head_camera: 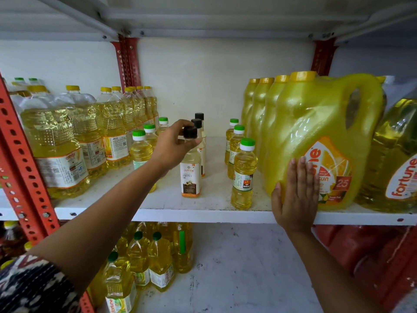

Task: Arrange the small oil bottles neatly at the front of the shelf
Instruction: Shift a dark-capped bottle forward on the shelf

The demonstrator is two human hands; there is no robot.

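Head view: three black-capped bottles [191, 168], left fingers [180, 132] gripping the front one's cap, right fingers [300, 175] flat

On the shelf stand three black-capped coconut oil bottles [190, 175], six green-capped small bottles [243, 177] and four yellow jugs [316, 141].

Black-capped pale coconut oil bottles [191, 168], green-capped yellow castor oil bottles [243, 177], yellow jug [320, 132], red perforated uprights [24, 168], white shelf [203, 211]
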